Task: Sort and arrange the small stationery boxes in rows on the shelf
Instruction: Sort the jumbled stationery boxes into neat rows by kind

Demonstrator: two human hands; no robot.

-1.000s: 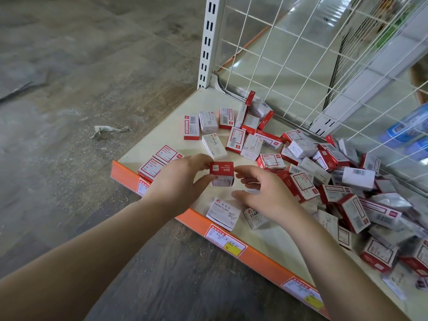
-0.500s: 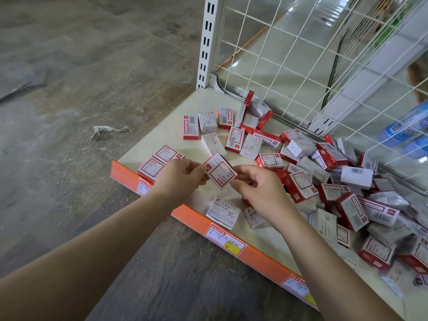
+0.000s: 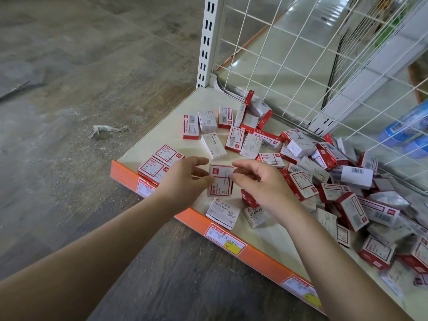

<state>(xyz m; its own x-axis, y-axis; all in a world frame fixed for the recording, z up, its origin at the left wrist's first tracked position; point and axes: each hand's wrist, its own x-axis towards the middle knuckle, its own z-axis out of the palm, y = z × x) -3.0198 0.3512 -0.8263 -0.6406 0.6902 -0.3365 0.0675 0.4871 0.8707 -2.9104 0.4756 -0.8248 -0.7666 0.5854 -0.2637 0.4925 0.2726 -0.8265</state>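
floor: grey wood-look planks, gritty with dust; crumpled paper scrap [image 3: 105, 130] lying left of the shelf
shelf [image 3: 162, 135]: cream board, low to the floor, orange front strip [image 3: 259, 253] carrying price labels; white slotted upright [image 3: 207, 42] at the back corner
paired boxes [image 3: 159, 164]: two red-and-white "paper clips" boxes flat, side by side, touching, at the front-left corner
left hand [image 3: 185, 181]: over the front edge, thumb and fingers at the left edge of the held box; grip narrow, looks like a pinch on it
held box [image 3: 221, 183]: small, red-and-white, red-framed label face up, red logo corner at top; sits between both hands, just above the shelf, near the front edge
right hand [image 3: 261, 184]: fingers curled, tips at the box's right edge; cannot tell if they actually clamp it or only touch
near boxes: white "paper clips" box [image 3: 223, 213] and white "staples" box [image 3: 256, 215] flat under the hands
back row: loose line of mixed boxes [image 3: 209, 122] behind the hands, not squared up
pile [image 3: 335, 177]: heap of red and white boxes, jumbled, filling the shelf's right side
wire grid [image 3: 324, 66]: white mesh back panel; glossy floor, blue packages visible through it
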